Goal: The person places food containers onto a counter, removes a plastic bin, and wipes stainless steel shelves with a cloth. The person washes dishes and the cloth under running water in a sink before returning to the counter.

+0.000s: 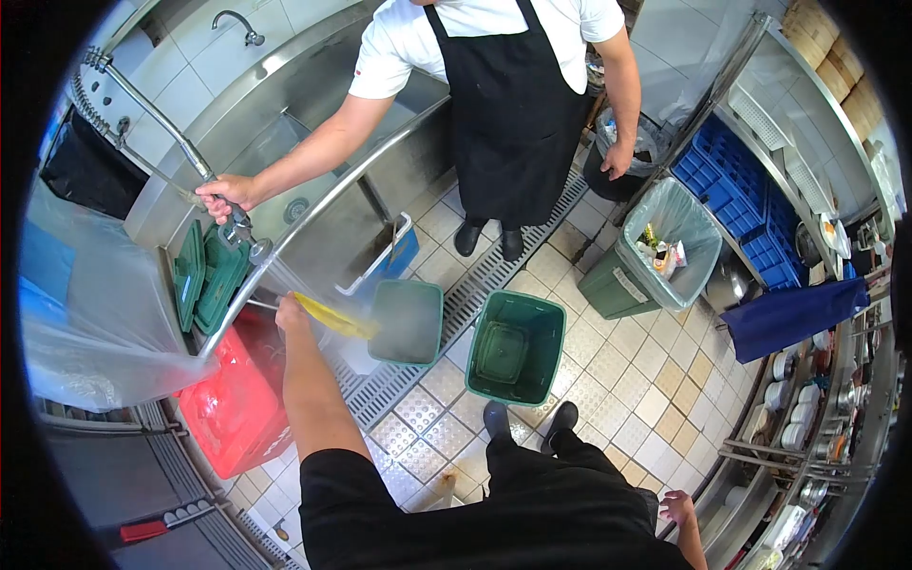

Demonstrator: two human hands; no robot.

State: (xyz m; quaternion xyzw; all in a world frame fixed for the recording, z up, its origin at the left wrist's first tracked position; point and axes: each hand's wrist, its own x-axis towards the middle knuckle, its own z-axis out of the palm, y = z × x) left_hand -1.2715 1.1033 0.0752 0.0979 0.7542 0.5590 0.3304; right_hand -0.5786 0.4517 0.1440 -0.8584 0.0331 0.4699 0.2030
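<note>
My left hand (288,313) is closed around a long yellow thing (334,317), perhaps a brush or cloth; blur hides its exact kind. A thin pale rod shows on the other side of the fist. The yellow end lies in water mist beside an upside-down or lidded green bin (407,321); I cannot tell which. Across from me, a co-worker's hand (231,197) grips a spray nozzle (237,231) pointed down toward it. An open green bin (516,348) stands upright by my feet. My right hand (677,510) hangs at my side, fingers loosely apart, holding nothing.
A steel sink (328,207) with a rounded rim runs along the back left. Beside my left arm is a red crate (228,408). Green lids (211,275) lean near the rim. A lined rubbish bin (655,256), blue crates (746,199) and shelving stand right. A floor drain grate (537,237) crosses the tiles.
</note>
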